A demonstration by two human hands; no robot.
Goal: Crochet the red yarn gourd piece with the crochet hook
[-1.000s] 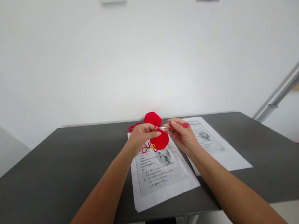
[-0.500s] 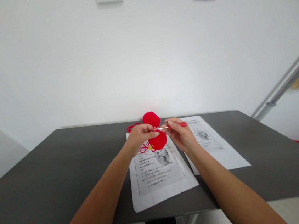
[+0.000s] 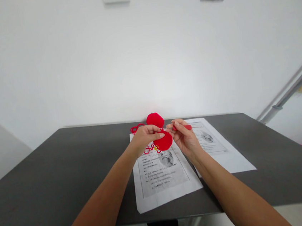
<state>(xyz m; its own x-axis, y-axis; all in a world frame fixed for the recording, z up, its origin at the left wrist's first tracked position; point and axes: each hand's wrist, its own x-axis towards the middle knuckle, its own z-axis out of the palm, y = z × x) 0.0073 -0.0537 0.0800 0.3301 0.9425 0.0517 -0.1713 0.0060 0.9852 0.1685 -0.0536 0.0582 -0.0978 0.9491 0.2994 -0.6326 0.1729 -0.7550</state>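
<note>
My left hand [image 3: 144, 139] is closed on a round red crochet piece [image 3: 165, 143], with the thumb lying over its upper edge. In my right hand [image 3: 186, 141] is a crochet hook with a red handle [image 3: 186, 127] and a thin metal shaft, pointing left. The shaft reaches the top edge of the piece near my left fingertips; how the yarn sits on its tip is too small to tell. A yellow ring-like marker [image 3: 156, 148] and loops of loose red yarn [image 3: 147, 150] hang below my left hand. Just behind stands a red yarn ball [image 3: 155, 119].
Two printed sheets lie on the dark table [image 3: 86, 163]: one sheet [image 3: 167, 201] under my hands, another sheet [image 3: 237, 159] to the right. A white wall [image 3: 145, 63] rises behind the table's far edge. A grey pole [image 3: 289, 98] slants at the right.
The view has shifted slightly, so the whole scene sits a little further right. Both hands keep nearly the same grip, with the hook still at the edge of the piece.
</note>
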